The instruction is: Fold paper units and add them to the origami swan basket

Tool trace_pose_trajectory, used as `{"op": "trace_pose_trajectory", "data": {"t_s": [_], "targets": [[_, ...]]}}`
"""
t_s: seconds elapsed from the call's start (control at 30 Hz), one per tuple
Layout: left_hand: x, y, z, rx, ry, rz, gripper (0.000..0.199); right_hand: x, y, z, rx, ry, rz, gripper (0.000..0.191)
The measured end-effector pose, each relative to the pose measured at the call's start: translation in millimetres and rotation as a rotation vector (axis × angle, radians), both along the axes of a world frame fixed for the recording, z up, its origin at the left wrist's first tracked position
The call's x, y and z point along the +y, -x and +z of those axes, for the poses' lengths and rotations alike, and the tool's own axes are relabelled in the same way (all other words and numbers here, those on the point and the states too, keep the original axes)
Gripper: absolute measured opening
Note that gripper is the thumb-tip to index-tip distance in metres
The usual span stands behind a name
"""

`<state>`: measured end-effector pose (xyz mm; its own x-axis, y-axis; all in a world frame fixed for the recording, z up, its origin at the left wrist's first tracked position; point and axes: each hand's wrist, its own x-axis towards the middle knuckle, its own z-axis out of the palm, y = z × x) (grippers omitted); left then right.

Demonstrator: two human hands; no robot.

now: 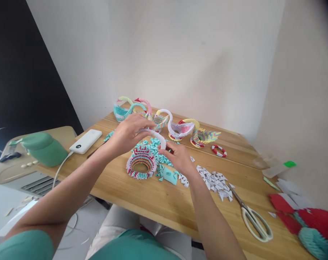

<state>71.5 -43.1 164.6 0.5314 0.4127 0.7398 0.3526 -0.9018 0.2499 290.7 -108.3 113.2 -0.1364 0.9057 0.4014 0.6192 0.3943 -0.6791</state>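
A curved white strip of folded paper pieces (159,137), shaped like a swan neck, is held up between my two hands. My left hand (131,130) pinches its upper left end, with the fingertips partly covering it. On its lower right end my right hand (177,156) is closed, thumb and fingers together. Just below stands a round paper basket (141,162) in red, white, teal and yellow, with an open middle; neither hand touches it. Teal folded paper pieces (155,148) lie behind and beside it, near a flat teal paper (169,176).
Several finished paper swans (180,130) line the table's back. A red-and-white paper ring (219,151), white folded pieces (215,182) and scissors (252,216) lie to the right. At the left are a white power bank (86,141) with a cable and a green bottle (44,150).
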Motion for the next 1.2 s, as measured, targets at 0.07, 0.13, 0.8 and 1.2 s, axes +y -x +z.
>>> {"op": "trace_pose_trajectory", "data": {"t_s": [0.07,0.13,0.8,1.2], "targets": [[-15.5,10.2,-5.7,-0.101,-0.029,0.101,0.036,-1.0,0.7,-8.2,0.187,0.140,0.015,0.019],[-36.7,21.0,-24.1,-0.236,-0.013,0.203,0.045,-3.2,-0.7,-17.2,0.366,0.240,0.015,0.021],[-86.5,12.6,-201.0,-0.230,0.742,0.382,0.077,-5.0,31.6,-104.2,0.972,0.219,0.052,0.015],[-35.8,54.2,-187.5,-0.244,0.869,0.206,0.063,-22.1,27.9,-82.6,0.930,0.231,-0.126,0.017]]}}
